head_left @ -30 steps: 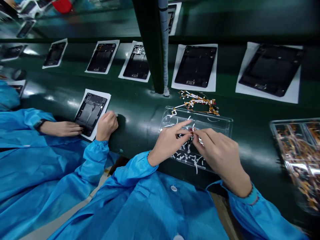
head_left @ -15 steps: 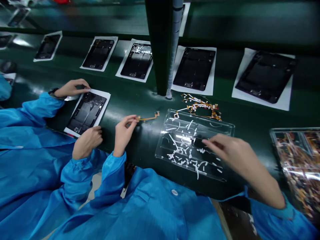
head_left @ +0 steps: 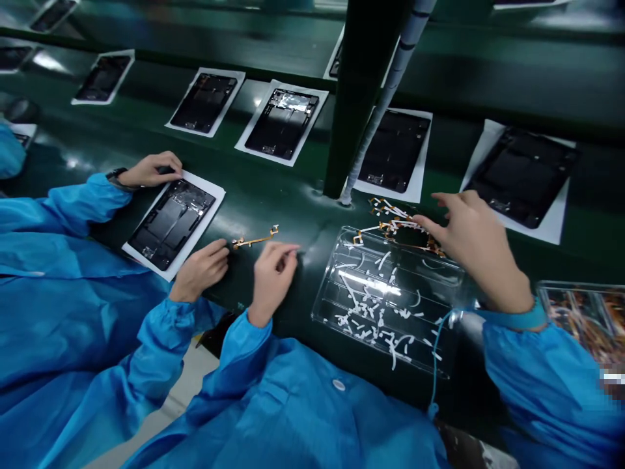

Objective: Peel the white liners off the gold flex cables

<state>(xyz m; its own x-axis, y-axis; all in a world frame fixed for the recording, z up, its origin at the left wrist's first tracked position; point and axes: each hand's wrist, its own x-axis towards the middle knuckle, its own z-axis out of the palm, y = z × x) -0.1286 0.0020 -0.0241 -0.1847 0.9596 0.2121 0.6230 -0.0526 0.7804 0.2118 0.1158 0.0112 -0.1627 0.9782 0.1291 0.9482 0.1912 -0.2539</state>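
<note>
My left hand (head_left: 273,273) rests on the green belt with loosely curled fingers and holds nothing. A thin orange flex cable (head_left: 256,239) lies flat just beyond its fingertips. My right hand (head_left: 471,241) reaches over the far edge of a clear plastic tray (head_left: 390,293) littered with white paper strips. Its spread fingers lie on a loose pile of orange flex cables (head_left: 390,218). A co-worker's hand (head_left: 200,267) sits close to the single cable's left end.
The co-worker's other hand (head_left: 151,170) touches a black tablet shell on white paper (head_left: 170,221). Several more shells on paper line the belt behind. A dark post (head_left: 356,98) stands mid-belt. Another clear tray of cables (head_left: 581,312) sits at right.
My left hand carried one flex cable left, set it on the belt and let go. My right hand moved from the tray's near side to the cable pile beyond it.
</note>
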